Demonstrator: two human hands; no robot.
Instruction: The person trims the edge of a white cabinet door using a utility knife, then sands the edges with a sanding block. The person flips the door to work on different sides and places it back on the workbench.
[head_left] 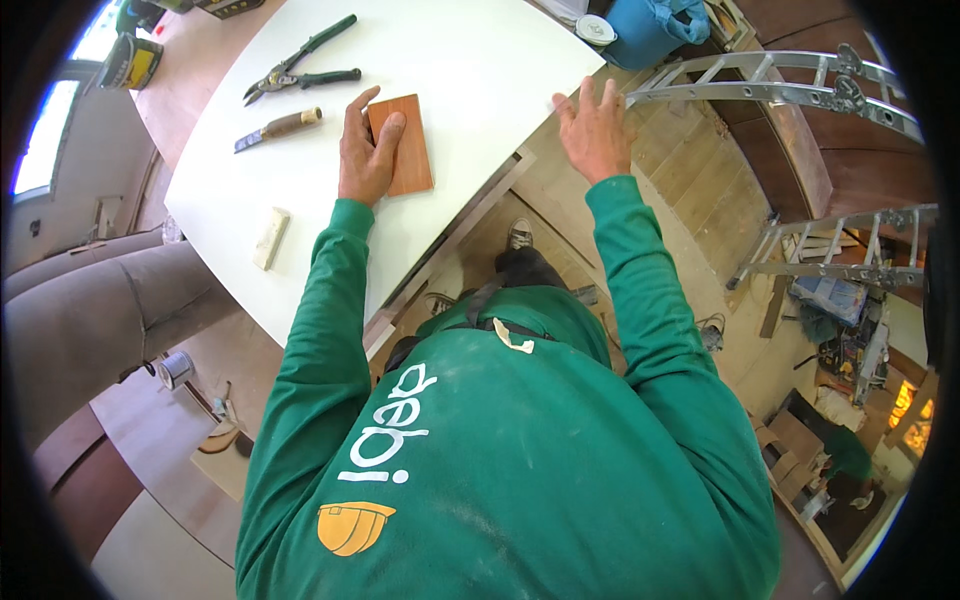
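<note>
Wooden block [405,145] flat on white counter [470,60], pinned under left hand [366,150], fingers spread. Right hand [592,130] open, palm on counter edge, grasping nothing. Snips [300,62], knife [280,127] beyond left hand.

Item count, white panel [470,60] and surroundings:

- Hands: two. One left hand [365,150], one right hand [594,130]
- White panels: one
- Reddish-brown wooden blocks [410,150]: one
- Green-handled snips [300,62]: one
- Knives with a wooden handle [280,128]: one
- Pale cream-coloured blocks [270,238]: one
- Aluminium ladders: two. One upper ladder [790,88], one lower ladder [850,250]
- Blue buckets [640,35]: one
- Tins near the window [135,62]: one
- Small cans on the floor [175,368]: one
- Shoes visible below the panel edge [519,234]: one
</note>
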